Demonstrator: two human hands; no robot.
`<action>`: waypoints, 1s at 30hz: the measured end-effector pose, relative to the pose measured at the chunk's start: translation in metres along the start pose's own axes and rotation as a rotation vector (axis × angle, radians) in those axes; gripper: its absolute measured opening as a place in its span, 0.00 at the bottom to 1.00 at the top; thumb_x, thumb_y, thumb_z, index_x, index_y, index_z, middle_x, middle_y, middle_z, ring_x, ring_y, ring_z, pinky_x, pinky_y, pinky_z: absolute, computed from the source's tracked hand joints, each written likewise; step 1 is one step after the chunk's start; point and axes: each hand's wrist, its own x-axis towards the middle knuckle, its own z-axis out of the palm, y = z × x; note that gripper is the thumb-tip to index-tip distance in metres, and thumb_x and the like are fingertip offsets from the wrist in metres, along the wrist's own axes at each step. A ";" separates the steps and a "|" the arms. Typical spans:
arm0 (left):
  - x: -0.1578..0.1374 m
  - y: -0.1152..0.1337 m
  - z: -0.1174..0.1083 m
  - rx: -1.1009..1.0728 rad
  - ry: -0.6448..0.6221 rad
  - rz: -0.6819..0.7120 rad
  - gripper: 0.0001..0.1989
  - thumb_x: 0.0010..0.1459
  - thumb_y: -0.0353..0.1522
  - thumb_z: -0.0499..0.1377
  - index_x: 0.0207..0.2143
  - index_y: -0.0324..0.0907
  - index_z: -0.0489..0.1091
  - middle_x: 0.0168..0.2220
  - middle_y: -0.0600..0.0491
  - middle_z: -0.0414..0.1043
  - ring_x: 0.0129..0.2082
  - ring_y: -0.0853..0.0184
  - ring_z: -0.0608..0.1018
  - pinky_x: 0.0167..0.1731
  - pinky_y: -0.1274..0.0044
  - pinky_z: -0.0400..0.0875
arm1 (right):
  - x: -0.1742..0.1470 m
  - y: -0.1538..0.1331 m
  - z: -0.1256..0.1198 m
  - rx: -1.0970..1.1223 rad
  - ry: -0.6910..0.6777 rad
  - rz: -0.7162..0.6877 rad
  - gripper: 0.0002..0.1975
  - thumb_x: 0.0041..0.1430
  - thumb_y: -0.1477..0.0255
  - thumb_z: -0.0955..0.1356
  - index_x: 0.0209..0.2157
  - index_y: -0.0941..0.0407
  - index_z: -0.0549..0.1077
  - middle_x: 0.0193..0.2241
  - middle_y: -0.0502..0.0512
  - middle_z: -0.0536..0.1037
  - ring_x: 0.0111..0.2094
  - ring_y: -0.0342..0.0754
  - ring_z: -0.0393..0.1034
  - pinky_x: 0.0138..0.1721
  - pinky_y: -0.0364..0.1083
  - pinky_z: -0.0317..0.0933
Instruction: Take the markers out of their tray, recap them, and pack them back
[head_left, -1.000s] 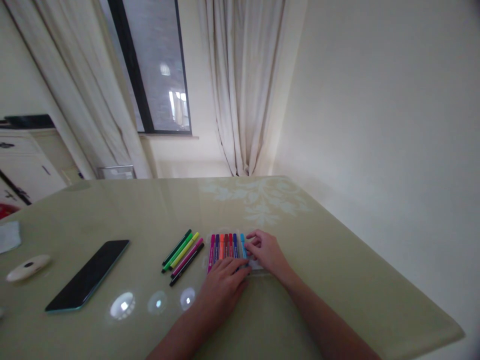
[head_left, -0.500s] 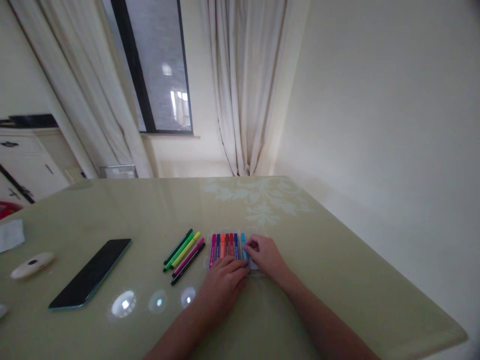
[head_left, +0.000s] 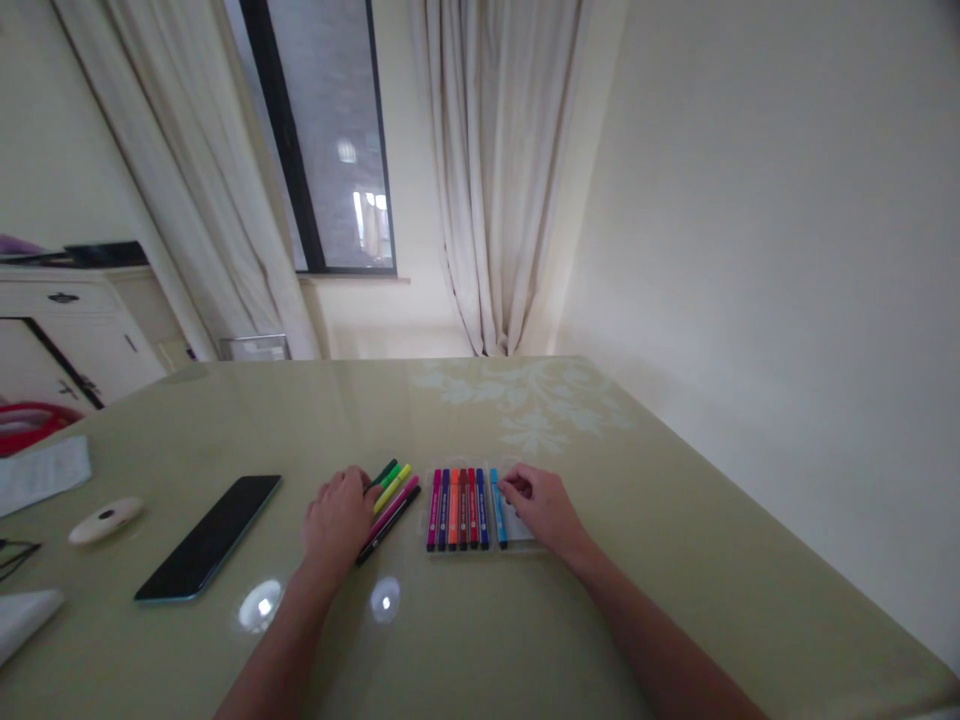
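Note:
My left hand (head_left: 339, 518) rests over the loose markers left of the case, its fingers curled at the dark green marker (head_left: 385, 472). Beside that one lie a green marker (head_left: 389, 478), a yellow marker (head_left: 391, 489), a magenta marker (head_left: 394, 507) and a black marker (head_left: 389, 526); the hand hides their lower parts to varying degrees. Several markers stand in a row in a clear plastic case (head_left: 457, 552). At its right part, the pinched fingertips of my right hand (head_left: 541, 503) are on the light blue marker (head_left: 498, 512).
A dark-screened phone (head_left: 210, 538) lies to the left on the glossy table (head_left: 465, 640). Farther left are a whitish oval object (head_left: 106, 521), a sheet of paper (head_left: 45, 474) and a white object (head_left: 26, 620) at the edge. A wall (head_left: 787, 300) runs along the right side.
My left hand has moved left from the front of the case to the loose markers, uncovering the lower ends of the row. My right hand stays at the light blue marker.

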 end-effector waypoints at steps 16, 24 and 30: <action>-0.052 0.086 0.019 -0.805 0.185 0.621 0.08 0.66 0.34 0.57 0.46 0.46 0.73 0.45 0.51 0.77 0.43 0.63 0.79 0.43 0.72 0.75 | -0.001 -0.019 0.010 0.705 -0.203 0.106 0.21 0.55 0.51 0.72 0.32 0.56 0.75 0.26 0.50 0.77 0.24 0.42 0.69 0.25 0.41 0.60; -0.051 0.083 0.027 -0.809 0.138 0.630 0.12 0.68 0.33 0.57 0.52 0.45 0.72 0.47 0.49 0.78 0.45 0.61 0.81 0.46 0.68 0.78 | 0.003 -0.016 -0.001 0.759 -0.067 0.171 0.19 0.51 0.56 0.74 0.38 0.56 0.78 0.31 0.54 0.80 0.30 0.45 0.73 0.29 0.42 0.62; -0.060 0.086 0.033 -0.602 0.141 0.882 0.18 0.67 0.31 0.58 0.58 0.48 0.70 0.54 0.48 0.76 0.54 0.59 0.78 0.55 0.64 0.75 | 0.011 -0.003 -0.013 0.662 0.048 0.205 0.16 0.51 0.63 0.72 0.39 0.57 0.78 0.28 0.52 0.78 0.27 0.44 0.71 0.27 0.42 0.62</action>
